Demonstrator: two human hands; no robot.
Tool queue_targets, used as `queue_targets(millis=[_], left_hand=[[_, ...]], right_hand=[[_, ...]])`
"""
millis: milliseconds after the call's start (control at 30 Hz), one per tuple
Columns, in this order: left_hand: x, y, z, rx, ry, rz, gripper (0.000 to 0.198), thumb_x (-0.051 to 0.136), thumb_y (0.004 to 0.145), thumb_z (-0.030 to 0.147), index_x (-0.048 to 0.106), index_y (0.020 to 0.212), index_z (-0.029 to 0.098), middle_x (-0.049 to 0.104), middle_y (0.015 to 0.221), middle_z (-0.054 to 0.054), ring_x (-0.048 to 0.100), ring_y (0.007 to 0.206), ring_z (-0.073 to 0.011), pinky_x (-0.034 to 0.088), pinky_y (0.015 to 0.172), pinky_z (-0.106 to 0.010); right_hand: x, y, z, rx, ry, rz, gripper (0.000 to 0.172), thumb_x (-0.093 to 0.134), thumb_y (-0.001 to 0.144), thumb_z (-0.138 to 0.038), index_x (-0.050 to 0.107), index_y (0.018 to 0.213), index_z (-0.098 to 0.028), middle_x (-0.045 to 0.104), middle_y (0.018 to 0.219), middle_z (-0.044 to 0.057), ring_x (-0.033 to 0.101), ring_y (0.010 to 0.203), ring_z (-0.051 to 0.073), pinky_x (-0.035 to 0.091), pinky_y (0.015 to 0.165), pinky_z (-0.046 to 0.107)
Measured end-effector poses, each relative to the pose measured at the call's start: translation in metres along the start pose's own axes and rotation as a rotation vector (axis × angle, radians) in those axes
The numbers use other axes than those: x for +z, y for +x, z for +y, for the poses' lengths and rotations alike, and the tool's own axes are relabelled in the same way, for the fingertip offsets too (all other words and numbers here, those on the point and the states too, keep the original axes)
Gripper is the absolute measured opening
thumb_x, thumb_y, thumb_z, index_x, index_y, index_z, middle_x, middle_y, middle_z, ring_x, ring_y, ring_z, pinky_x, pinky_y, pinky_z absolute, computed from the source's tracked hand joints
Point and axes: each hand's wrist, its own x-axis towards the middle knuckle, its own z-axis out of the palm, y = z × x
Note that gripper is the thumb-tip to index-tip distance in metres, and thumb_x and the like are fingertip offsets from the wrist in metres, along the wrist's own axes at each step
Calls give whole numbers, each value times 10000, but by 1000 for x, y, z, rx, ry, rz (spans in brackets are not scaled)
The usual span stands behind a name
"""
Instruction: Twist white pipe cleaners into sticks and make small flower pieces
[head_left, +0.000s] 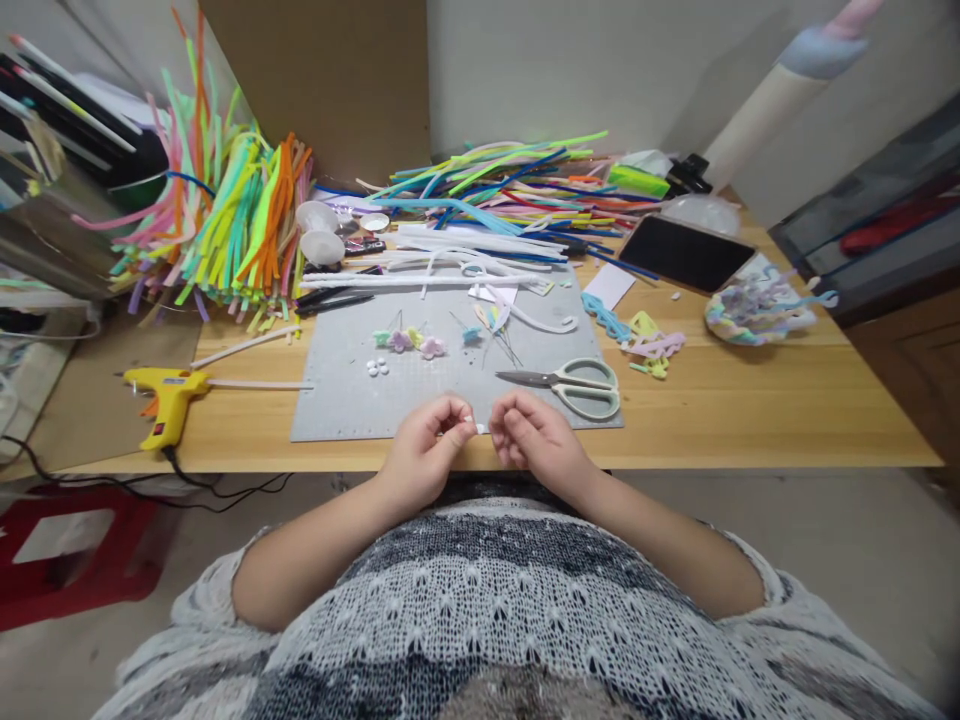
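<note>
Over the front edge of the grey cutting mat (337, 400), my left hand (429, 448) pinches a small white piece (480, 428) between thumb and fingers. Close beside it, my right hand (541, 440) has its fingers curled in against the thumb; whatever they may hold is hidden. Grey-handled scissors (585, 388) lie on the mat just beyond my right hand. Farther up are small pastel flowers (409, 340) on wire stems, a blue flower (471, 335) and several white dots (377, 368).
At left, a yellow glue gun (169, 400) lies with its cord hanging off the table. Bundled pipe cleaners (255, 220) stand behind it, and loose ones (495, 190) pile up at the back. A phone (675, 252) and a bag of pastel pieces (761, 305) are at right.
</note>
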Motion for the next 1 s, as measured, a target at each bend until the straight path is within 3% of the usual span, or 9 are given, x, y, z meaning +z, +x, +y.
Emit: queue_targets(millis=[133,233,367,533,600,700,833,900,1000], left_hand=[[-4,1,-1,394,369,11,71,474,849,138,517,801,169,532,756,-35,491,732,-140,435,664,-281],[-6,3,-3,518,468,-1,83,479,832,104,534,843,165,557,800,-51,499,736,-143,442,661,-282],[-9,4,-5,545,500,-10,84,474,837,124,545,835,168,572,778,-48,506,716,-143,438,649,-278],[-7,1,-5,425,470,-29,86,485,842,175,553,790,168,584,777,-51,511,734,-154,430,670,-296],[-3,1,-7,259,324,-6,117,498,845,223,537,751,165,565,750,-41,513,730,-150,436,668,-293],[4,1,-12,-106,-79,-27,176,505,845,283,496,712,168,479,612,5,451,552,-105,399,500,-233],[6,2,-16,-430,-493,-258,218,466,861,310,458,694,170,404,535,21,383,440,-79,285,358,-187],[3,2,-15,-400,-441,-202,165,497,852,323,483,790,171,442,577,14,416,465,-82,317,375,-184],[-1,1,-13,-89,-77,-23,265,629,773,293,500,977,183,541,807,-43,524,662,-121,449,529,-232]], right_hand=[[9,-2,-7,359,449,-297,302,442,855,-481,440,785,-188,527,540,-54,475,345,52,222,283,156],[9,-2,-9,357,537,-289,241,534,824,-397,437,766,-185,542,530,-68,461,330,31,211,280,132],[6,-1,-11,328,489,-274,229,538,819,-368,457,731,-173,549,513,-61,449,325,26,198,286,133],[9,-3,-10,210,108,-166,237,473,860,-352,477,701,-176,512,522,-54,406,349,30,267,350,174],[9,-4,-6,6,-165,-53,238,449,872,-310,487,674,-185,481,542,-40,413,430,54,324,435,205],[4,-2,2,-331,-579,10,174,456,841,-214,540,688,-200,477,595,-3,422,576,111,347,564,259],[-2,1,9,-442,-766,-49,143,454,821,-180,587,781,-212,515,649,22,429,625,135,343,604,284],[-2,1,7,-349,-625,-7,158,443,848,-216,564,746,-206,533,652,15,458,612,120,363,602,274],[3,1,1,-49,-217,5,229,442,872,-314,494,681,-198,489,538,-39,430,433,67,344,463,224]])
